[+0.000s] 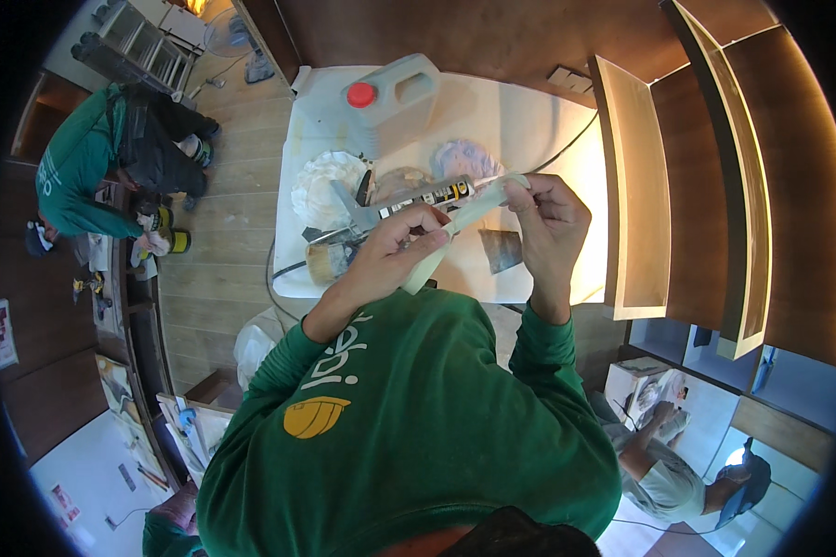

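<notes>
Between my two hands stretches a pale yellowish strip (466,221), which looks like masking tape. Fingers and thumb of my left hand (381,260) close on its middle, and a free end hangs below them. The upper end is pinched in my right hand (553,218). Just beyond, a caulking gun (367,215) with a dark-labelled cartridge (444,194) lies on the white-covered surface (293,209). Left of my left hand is a wide paintbrush (325,263). A dark square piece (502,251), perhaps sandpaper, lies near my right hand.
A translucent jug (395,102) with a red cap stands at the back, near crumpled white material (325,190) and a purplish rag (464,160). Wooden shelves (636,186) rise on the right. One co-worker (93,167) bends at far left; another (669,473) works at lower right.
</notes>
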### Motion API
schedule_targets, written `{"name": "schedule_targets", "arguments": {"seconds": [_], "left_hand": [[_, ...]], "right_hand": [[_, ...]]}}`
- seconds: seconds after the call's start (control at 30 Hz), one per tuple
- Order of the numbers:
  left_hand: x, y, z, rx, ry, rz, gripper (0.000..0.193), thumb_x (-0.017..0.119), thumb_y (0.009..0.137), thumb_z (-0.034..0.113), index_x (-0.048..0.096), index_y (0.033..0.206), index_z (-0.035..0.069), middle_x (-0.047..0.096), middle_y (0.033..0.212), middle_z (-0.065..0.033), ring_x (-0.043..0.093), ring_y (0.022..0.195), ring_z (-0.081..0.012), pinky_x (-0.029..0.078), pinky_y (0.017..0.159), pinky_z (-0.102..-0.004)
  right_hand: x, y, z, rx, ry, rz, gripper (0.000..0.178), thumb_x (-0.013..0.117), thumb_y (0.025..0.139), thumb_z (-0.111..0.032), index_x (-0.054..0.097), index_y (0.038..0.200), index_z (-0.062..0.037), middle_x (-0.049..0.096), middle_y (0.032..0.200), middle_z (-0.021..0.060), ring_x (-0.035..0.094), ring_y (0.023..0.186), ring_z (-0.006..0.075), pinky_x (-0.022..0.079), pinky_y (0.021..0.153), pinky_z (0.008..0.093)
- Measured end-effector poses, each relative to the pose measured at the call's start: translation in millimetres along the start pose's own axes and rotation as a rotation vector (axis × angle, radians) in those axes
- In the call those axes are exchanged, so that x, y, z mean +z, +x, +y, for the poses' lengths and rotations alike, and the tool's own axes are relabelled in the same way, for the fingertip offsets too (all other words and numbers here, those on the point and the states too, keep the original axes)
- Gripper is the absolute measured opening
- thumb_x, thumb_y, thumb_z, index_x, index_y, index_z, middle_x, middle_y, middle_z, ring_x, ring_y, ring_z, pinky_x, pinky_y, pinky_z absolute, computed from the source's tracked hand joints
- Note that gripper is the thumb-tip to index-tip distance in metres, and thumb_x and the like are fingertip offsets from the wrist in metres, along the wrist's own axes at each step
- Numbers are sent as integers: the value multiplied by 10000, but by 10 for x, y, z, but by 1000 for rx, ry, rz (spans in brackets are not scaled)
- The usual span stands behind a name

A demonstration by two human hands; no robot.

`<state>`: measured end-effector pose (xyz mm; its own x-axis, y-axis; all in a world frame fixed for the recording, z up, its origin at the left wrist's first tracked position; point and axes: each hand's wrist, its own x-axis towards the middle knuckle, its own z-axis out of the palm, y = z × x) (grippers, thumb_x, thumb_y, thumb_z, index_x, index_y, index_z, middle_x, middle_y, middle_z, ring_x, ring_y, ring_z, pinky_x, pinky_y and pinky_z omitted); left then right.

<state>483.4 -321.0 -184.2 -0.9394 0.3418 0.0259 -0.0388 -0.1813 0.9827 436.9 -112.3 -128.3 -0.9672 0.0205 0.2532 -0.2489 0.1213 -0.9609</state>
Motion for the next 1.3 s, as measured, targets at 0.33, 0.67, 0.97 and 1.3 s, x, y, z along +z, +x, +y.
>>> {"name": "schedule_targets", "arguments": {"seconds": [0.33, 0.67, 0.97, 1.3], "left_hand": [[55, -103, 321, -70, 180, 24, 173, 594, 1016, 139, 551, 920, 2, 630, 906, -66, 568, 803, -130, 481, 745, -315], [47, -139, 468, 38, 502, -12, 158, 571, 1020, 140, 565, 938, 5, 645, 871, -132, 615, 813, -217, 474, 759, -361], [-110, -171, 254, -61, 273, -71, 181, 644, 996, 208, 633, 996, 27, 669, 1000, -59, 607, 922, -169, 471, 865, -327], [-92, -96, 71, -200, 117, -112, 225, 656, 990, 209, 652, 1098, 12, 684, 1065, -67, 614, 1004, -134, 479, 909, -301]], "right_hand": [[-46, -156, -202, 23, 45, 106, 104, 745, 901, -44, 717, 924, 54, 717, 807, 75, 612, 710, 82, 478, 610, 220], [-79, -205, -501, 84, -49, 84, 88, 763, 878, -52, 739, 910, 26, 722, 821, 77, 627, 727, 98, 514, 697, 241], [69, -7, -18, -83, -48, -34, 102, 731, 903, -68, 714, 933, 28, 713, 816, 73, 626, 708, 109, 508, 680, 255], [146, -80, -34, -79, -142, -29, 103, 724, 915, -72, 690, 938, 22, 702, 795, 93, 624, 680, 109, 512, 647, 259]]}}
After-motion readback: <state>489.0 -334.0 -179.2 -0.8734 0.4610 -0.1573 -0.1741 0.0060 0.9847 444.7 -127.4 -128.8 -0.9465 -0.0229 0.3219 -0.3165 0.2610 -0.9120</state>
